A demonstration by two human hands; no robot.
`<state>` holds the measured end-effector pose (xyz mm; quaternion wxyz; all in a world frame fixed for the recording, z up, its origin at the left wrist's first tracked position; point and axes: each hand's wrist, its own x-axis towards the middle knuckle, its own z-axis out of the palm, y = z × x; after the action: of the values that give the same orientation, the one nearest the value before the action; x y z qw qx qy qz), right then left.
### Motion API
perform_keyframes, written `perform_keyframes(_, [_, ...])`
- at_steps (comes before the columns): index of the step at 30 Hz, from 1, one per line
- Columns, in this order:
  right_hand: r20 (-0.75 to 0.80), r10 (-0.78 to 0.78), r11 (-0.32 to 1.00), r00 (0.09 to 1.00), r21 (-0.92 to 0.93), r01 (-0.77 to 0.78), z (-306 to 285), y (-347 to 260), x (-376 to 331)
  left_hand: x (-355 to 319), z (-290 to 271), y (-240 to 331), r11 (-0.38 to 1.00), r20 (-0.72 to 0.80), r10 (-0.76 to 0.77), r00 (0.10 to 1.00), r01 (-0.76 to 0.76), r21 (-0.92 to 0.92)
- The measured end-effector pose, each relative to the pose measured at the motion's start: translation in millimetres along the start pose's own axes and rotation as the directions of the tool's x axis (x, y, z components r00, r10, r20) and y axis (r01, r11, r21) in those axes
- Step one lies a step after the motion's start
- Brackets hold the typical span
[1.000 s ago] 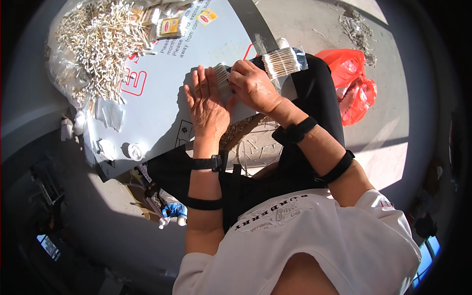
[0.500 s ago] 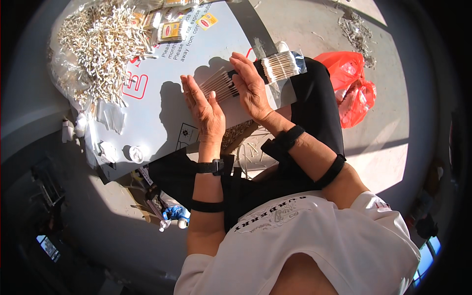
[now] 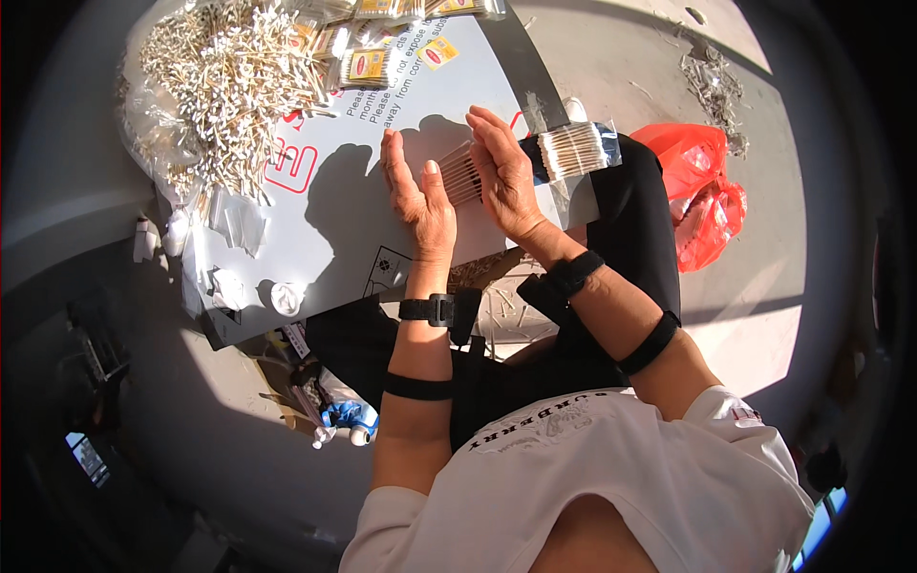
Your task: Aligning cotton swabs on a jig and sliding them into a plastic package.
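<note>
Between my two hands a row of loose cotton swabs (image 3: 455,178) lies side by side on the grey board (image 3: 334,229). My left hand (image 3: 420,202) stands on edge at the swabs' left ends, fingers stretched out and thumb raised. My right hand (image 3: 506,180) is held upright at their other ends, its fingers straight and palm facing the left hand. Neither hand is closed round anything. Just right of my right hand, a clear bag holding a row of cotton swabs (image 3: 573,151) rests at the board's edge, over my dark-clothed leg.
A large heap of loose cotton swabs (image 3: 229,86) in clear plastic covers the board's far left. Filled swab packets (image 3: 368,67) and a yellow card (image 3: 437,53) lie at the back. Clear empty bags (image 3: 237,222) sit at left. A red plastic bag (image 3: 702,191) is on the floor at right.
The whole view has shifted, so the board and its contents appear further right. My hands have come slightly closer together, with a shorter stretch of the swabs showing between them.
</note>
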<state>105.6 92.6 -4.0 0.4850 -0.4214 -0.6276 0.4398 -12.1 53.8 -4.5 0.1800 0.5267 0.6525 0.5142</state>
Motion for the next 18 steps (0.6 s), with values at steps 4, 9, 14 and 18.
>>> perform_keyframes(4, [-0.043,-0.019,0.996,0.999,-0.094,0.014,-22,3,0,57,-40,-35,0.946,-0.065,0.040,0.997,-0.017,0.323])
perform_keyframes(9, [-0.003,-0.026,0.992,1.000,-0.120,0.025,-16,3,0,137,-85,-68,0.694,0.119,0.211,0.970,-0.235,0.681])
perform_keyframes(14, [0.019,-0.007,0.991,1.000,-0.131,0.009,-17,5,-2,165,-85,-70,0.553,0.325,0.303,0.896,-0.444,0.705])
perform_keyframes(18, [0.011,-0.017,0.989,1.000,-0.144,0.019,-18,4,0,146,-52,-57,0.620,0.308,0.362,0.880,-0.474,0.625])
